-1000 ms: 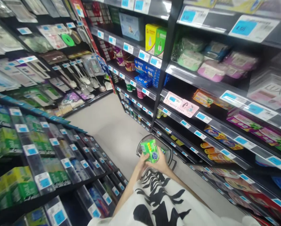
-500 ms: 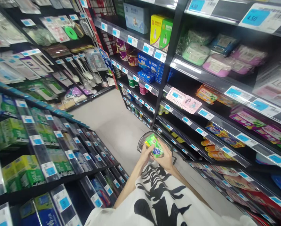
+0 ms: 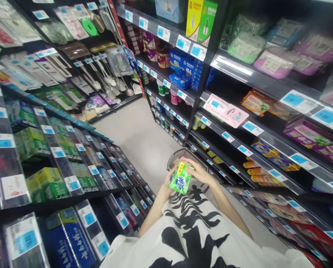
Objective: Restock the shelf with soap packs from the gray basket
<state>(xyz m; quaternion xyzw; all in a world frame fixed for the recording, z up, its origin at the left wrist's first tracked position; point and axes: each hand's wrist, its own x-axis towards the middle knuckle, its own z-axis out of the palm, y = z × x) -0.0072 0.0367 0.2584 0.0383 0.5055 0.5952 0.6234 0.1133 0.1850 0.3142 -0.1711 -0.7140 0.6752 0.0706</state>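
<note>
Both my hands hold a glossy green soap pack (image 3: 181,180) with a blue logo and a yellow patch, close in front of my body. My left hand (image 3: 167,181) wraps its left edge, with much of the fingers behind it. My right hand (image 3: 201,172) grips the upper right edge, fingers along the top. Just beyond and partly under the hands is a dark shopping basket (image 3: 174,158); its inside is mostly hidden.
Shelves with price tags line both sides of the aisle. On the right shelf lie wrapped soap dishes (image 3: 246,46) and orange soap packs (image 3: 256,102). Green toothpaste boxes (image 3: 47,182) stand on the left shelf. Pale floor (image 3: 135,130) runs ahead between them.
The soap pack has been turned and tilted, so its yellow patch now points up. My right hand has shifted onto its upper edge. The view has moved slightly.
</note>
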